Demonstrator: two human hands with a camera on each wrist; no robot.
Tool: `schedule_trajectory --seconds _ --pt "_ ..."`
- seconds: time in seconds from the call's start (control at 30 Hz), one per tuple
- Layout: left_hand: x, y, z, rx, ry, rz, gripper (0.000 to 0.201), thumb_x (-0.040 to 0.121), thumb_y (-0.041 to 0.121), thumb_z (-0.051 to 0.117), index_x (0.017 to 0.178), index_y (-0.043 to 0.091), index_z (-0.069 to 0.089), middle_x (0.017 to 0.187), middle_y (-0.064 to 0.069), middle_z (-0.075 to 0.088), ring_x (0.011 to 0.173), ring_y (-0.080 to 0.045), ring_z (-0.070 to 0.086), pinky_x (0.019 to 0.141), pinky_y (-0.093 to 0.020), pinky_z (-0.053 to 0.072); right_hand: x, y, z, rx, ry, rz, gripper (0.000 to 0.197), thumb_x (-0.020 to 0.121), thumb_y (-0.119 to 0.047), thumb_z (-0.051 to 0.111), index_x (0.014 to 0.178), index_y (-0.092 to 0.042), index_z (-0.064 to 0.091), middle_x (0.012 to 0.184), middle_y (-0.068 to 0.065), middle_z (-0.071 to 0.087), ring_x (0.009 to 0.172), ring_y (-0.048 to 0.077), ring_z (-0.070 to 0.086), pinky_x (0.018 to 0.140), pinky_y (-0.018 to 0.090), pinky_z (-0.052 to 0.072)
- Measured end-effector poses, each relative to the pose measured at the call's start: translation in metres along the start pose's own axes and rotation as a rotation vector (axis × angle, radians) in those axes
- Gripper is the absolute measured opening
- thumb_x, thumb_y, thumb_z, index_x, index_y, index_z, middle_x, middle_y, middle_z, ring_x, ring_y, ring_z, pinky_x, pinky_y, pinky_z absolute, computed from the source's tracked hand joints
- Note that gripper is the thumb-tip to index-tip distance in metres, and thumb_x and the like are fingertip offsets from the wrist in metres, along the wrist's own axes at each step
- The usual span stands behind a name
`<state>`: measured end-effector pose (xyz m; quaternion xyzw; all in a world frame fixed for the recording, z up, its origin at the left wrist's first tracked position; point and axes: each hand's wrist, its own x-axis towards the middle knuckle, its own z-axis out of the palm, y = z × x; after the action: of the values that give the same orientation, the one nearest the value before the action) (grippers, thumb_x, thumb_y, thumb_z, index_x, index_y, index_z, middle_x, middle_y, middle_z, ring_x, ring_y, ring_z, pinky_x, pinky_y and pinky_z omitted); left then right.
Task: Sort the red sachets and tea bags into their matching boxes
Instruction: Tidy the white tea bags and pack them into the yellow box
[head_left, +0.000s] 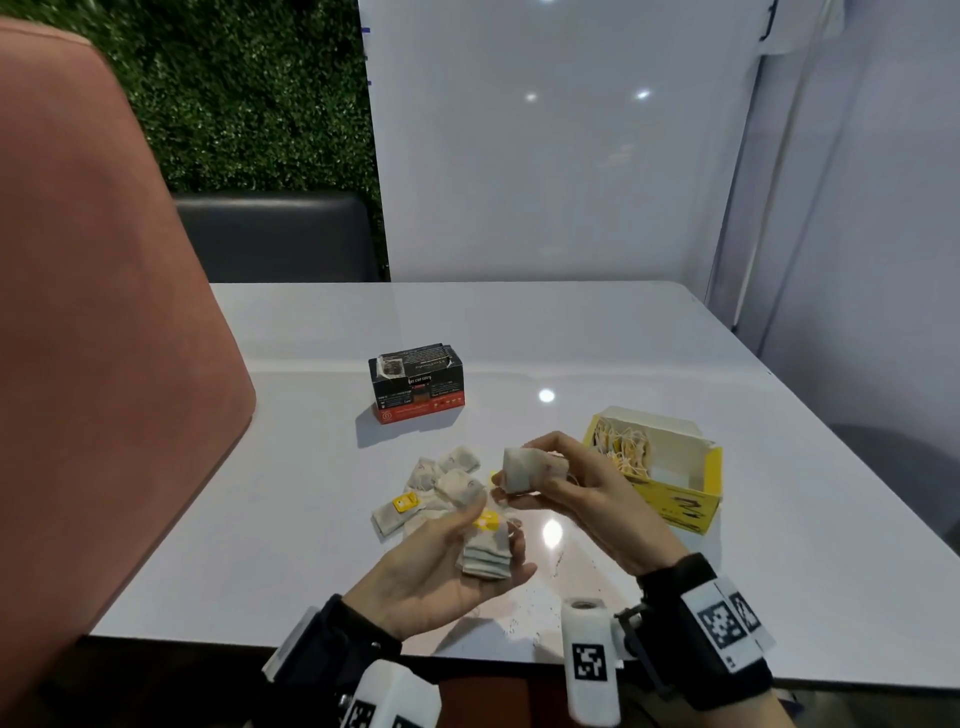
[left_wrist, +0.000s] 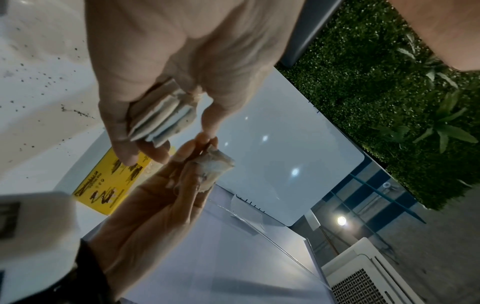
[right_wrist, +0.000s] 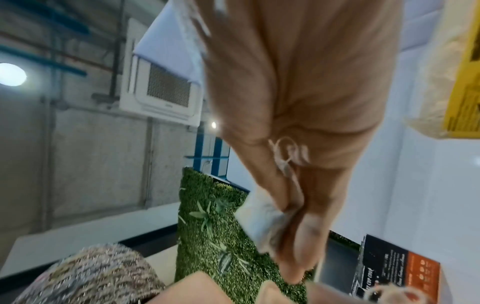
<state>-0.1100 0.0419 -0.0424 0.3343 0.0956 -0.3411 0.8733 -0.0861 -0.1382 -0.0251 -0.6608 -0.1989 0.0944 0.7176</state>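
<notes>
My left hand (head_left: 457, 561) grips a small stack of tea bags (head_left: 485, 551), seen edge-on between thumb and fingers in the left wrist view (left_wrist: 162, 121). My right hand (head_left: 571, 483) pinches a single tea bag (head_left: 522, 470), held up just above the left hand; the same bag (right_wrist: 259, 222) shows in the right wrist view. A loose pile of tea bags (head_left: 441, 483) with yellow tags lies on the white table (head_left: 623, 353). The open yellow box (head_left: 660, 467), with tea bags inside, stands at the right. A black and red box (head_left: 418, 382) stands behind the pile.
A pink chair back (head_left: 104, 312) rises at the left edge of the table. Dark tea crumbs (head_left: 540, 613) are scattered near the front edge. White panels and a green hedge wall (head_left: 249, 93) stand behind the table.
</notes>
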Motion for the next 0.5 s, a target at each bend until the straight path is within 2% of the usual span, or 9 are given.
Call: schedule_trajectory --seconds 0.07,0.13,0.17,0.23,0.27,0.3,0.4,0.5 --pt "-0.001 0.001 -0.002 -0.089 -0.064 -0.069 0.048 0.086 0.036 0.060 0.108 -0.006 0.060 0.094 -0.021 0.056 0.076 -0.032 0.063 0.080 -0.045 0.056 0.001 -0.004 0.001 -0.130 -0.083 -0.055 0.008 0.089 0.007 0.049 0.091 0.003 0.055 0.112 0.015 0.067 0.110 0.026 0.062 0.097 0.044 0.048" --pt "-0.002 0.002 -0.003 -0.146 -0.134 -0.118 0.056 0.081 0.039 0.059 0.111 -0.007 0.060 0.099 -0.024 0.056 0.081 -0.034 0.063 0.084 -0.045 0.054 0.003 -0.008 0.002 -0.196 -0.192 -0.087 0.009 0.084 0.005 0.056 0.082 -0.003 0.059 0.121 0.007 0.065 0.120 0.016 0.056 0.102 0.041 0.045" --pt "-0.002 0.002 -0.003 -0.156 -0.152 -0.122 0.057 0.081 0.040 0.057 0.112 -0.008 0.060 0.100 -0.025 0.057 0.081 -0.035 0.064 0.084 -0.045 0.053 0.005 -0.009 0.003 -0.211 -0.231 -0.095 0.009 0.082 0.002 0.058 0.080 -0.006 0.061 0.124 0.006 0.063 0.123 0.015 0.053 0.103 0.042 0.044" --pt "-0.003 0.002 0.000 -0.153 -0.160 -0.095 0.056 0.081 0.040 0.055 0.108 -0.009 0.063 0.097 -0.026 0.059 0.079 -0.034 0.065 0.083 -0.044 0.053 0.009 -0.008 0.007 -0.239 -0.277 -0.098 0.014 0.080 -0.001 0.058 0.077 -0.013 0.065 0.129 0.003 0.059 0.122 0.023 0.053 0.099 0.052 0.044" --pt "-0.003 0.002 0.002 -0.139 -0.152 -0.067 0.053 0.081 0.038 0.055 0.104 -0.008 0.065 0.095 -0.024 0.060 0.077 -0.033 0.065 0.082 -0.044 0.054 0.011 -0.006 0.008 -0.259 -0.292 -0.089 0.018 0.080 0.000 0.056 0.077 -0.016 0.066 0.131 0.001 0.057 0.121 0.026 0.054 0.096 0.057 0.044" --pt "-0.004 0.002 0.005 -0.117 -0.137 -0.034 0.048 0.081 0.036 0.055 0.100 -0.006 0.068 0.093 -0.023 0.062 0.076 -0.031 0.066 0.081 -0.043 0.054 0.013 -0.004 0.008 -0.289 -0.308 -0.072 0.021 0.081 0.000 0.055 0.079 -0.017 0.067 0.133 -0.001 0.056 0.123 0.024 0.052 0.096 0.058 0.043" --pt "-0.002 0.002 0.006 -0.043 -0.077 0.048 0.032 0.090 0.027 0.054 0.100 0.001 0.069 0.088 -0.019 0.065 0.073 -0.027 0.067 0.078 -0.043 0.056 0.016 -0.001 0.001 -0.349 -0.348 -0.015 0.032 0.086 0.008 0.047 0.092 -0.017 0.066 0.140 -0.005 0.049 0.132 0.008 0.041 0.108 0.047 0.037" --pt "0.003 0.006 -0.002 -0.019 -0.041 0.102 0.028 0.092 0.018 0.046 0.106 -0.002 0.061 0.089 -0.019 0.064 0.075 -0.026 0.067 0.079 -0.044 0.057 0.017 -0.004 -0.006 -0.366 -0.252 -0.015 0.061 0.078 0.022 0.031 0.105 -0.023 0.062 0.139 -0.007 0.049 0.133 0.004 0.038 0.114 0.038 0.031"
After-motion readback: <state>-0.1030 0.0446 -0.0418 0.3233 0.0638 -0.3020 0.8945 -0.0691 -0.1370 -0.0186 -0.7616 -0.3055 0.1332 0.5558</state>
